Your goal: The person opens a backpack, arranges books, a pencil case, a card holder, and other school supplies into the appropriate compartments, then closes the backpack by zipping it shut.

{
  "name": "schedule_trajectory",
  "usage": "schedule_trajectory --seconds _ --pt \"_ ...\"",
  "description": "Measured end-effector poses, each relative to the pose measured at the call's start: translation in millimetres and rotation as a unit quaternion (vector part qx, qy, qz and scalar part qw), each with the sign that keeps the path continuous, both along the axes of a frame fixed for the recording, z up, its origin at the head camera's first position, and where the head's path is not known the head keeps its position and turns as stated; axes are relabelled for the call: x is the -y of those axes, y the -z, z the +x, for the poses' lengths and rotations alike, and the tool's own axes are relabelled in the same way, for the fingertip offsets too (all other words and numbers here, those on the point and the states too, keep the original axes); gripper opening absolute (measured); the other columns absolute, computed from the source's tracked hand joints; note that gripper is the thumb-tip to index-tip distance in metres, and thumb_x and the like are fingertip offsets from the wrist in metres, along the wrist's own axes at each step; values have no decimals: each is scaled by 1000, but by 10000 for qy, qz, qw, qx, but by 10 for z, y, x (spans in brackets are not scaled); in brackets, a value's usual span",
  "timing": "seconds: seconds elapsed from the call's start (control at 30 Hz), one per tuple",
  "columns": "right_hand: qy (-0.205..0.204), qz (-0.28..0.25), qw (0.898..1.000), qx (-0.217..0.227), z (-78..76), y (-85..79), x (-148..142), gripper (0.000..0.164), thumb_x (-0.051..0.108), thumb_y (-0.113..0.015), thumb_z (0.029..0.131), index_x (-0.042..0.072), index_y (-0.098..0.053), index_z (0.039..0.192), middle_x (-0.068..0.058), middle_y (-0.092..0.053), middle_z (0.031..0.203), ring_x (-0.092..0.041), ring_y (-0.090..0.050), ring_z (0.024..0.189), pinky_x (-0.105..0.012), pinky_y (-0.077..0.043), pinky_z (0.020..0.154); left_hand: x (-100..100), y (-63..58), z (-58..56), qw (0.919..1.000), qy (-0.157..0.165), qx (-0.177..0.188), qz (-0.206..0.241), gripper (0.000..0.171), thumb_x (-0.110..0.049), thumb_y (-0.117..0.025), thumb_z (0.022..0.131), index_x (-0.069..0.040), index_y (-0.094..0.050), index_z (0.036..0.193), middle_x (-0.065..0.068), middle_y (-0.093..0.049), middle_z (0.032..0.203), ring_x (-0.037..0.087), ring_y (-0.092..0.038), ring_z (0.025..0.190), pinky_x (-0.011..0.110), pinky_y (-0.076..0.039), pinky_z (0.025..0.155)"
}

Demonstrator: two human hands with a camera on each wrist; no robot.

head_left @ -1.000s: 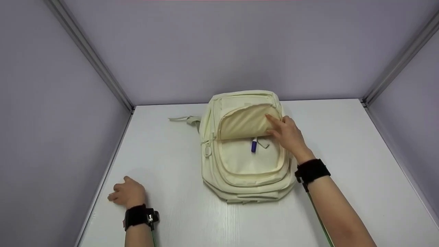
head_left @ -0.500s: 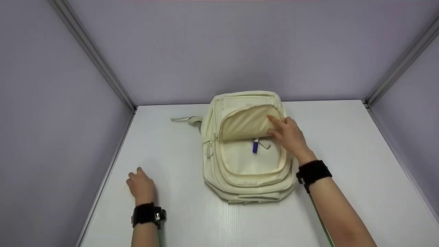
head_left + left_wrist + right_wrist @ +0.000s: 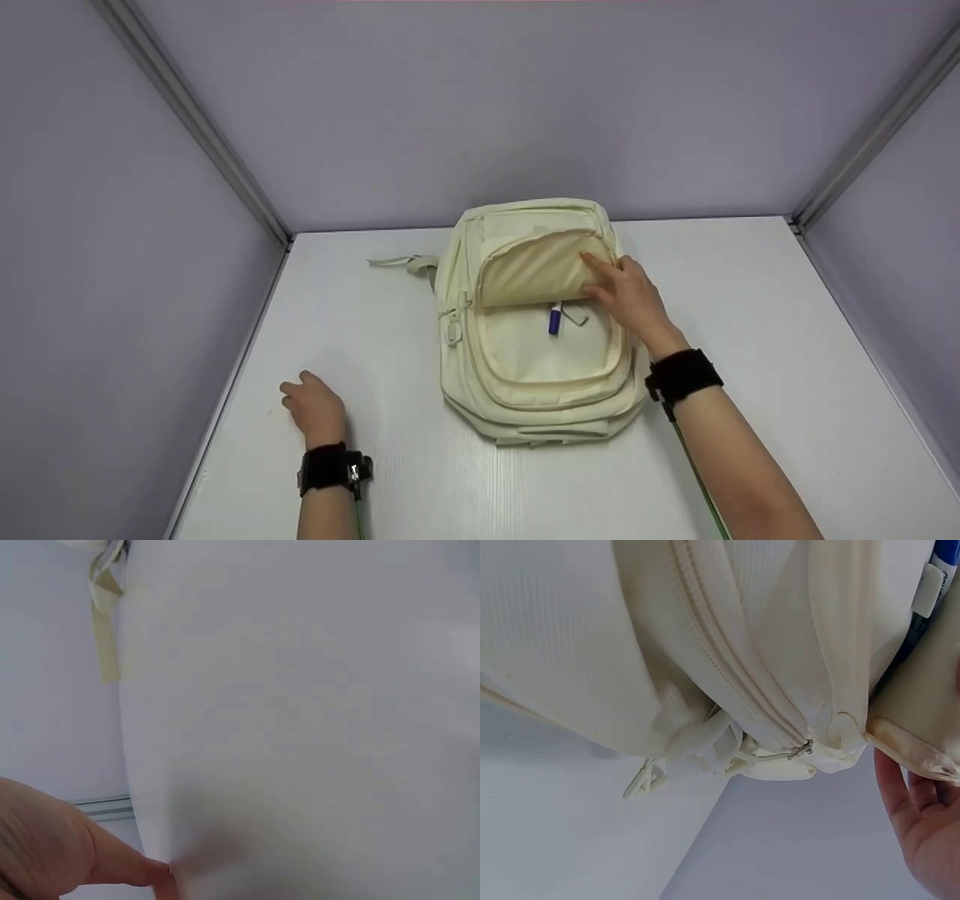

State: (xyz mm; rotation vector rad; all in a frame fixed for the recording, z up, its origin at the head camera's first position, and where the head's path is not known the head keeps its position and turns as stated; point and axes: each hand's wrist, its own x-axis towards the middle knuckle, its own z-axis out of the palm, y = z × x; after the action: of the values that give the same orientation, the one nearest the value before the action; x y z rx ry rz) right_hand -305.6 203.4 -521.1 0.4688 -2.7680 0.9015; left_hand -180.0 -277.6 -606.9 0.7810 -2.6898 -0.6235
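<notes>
A cream backpack (image 3: 525, 412) lies on the white table with its front pocket unzipped. My right hand (image 3: 634, 300) grips the right side of the pocket flap (image 3: 532, 277), lifting it from the pocket. In the right wrist view, fingers curl around the edge of the flap (image 3: 915, 750). Below the flap a blue-capped marker (image 3: 554, 321) sticks out of the pocket, its other end hidden. My left hand (image 3: 319, 409) is over the table's left part, apart from the backpack. In the left wrist view its thumb (image 3: 112, 859) bends toward a fingertip, and nothing is visibly held.
A loose strap (image 3: 401, 262) trails left from the top of the backpack. A small light loop (image 3: 576, 315) hangs beside the marker. Grey panels (image 3: 480, 112) wall the table (image 3: 390, 480) at the back and both sides.
From the table's left edge, my left hand has moved right, with its fingers turning further forward. The right hand, the flap and the marker have stayed in place.
</notes>
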Motion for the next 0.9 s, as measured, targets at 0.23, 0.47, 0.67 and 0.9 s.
schedule_trajectory --seconds 0.23,0.47,0.67,0.9 --pt "-28 -32 10000 24 -10 10 5 58 29 -70 91 27 -50 145 -10 -42 94 -24 -40 79 -42 -41 70 -31 -70 -43 9988 206 441 28 17 15 -41 91 24 -52 101 42 -50 91 56 -54 83 58 -48 68" --pt "-43 6 10000 9 -16 12 0 57 29 -70 91 26 -51 145 -11 -43 93 -24 -39 78 -41 -41 70 -116 -163 -142 9991 388 129 112 12 6 -50 93 16 -56 97 38 -57 85 55 -58 75 58 -47 63" --pt "-6 -28 10000 63 -20 4 -8 59 31 -71 90 27 -51 144 -11 -43 94 -25 -40 79 -43 -41 71 -345 -329 -301 9900 901 -981 474 19 -1 -59 95 14 -61 107 31 -54 92 47 -59 79 53 -48 68" --pt "30 -48 9999 139 -19 1 -20 59 32 -71 90 28 -50 145 -11 -43 95 -25 -41 80 -44 -42 73 -907 -587 -404 9457 2078 -2488 233 18 8 -70 85 3 -66 101 18 -52 95 31 -65 82 42 -52 72"
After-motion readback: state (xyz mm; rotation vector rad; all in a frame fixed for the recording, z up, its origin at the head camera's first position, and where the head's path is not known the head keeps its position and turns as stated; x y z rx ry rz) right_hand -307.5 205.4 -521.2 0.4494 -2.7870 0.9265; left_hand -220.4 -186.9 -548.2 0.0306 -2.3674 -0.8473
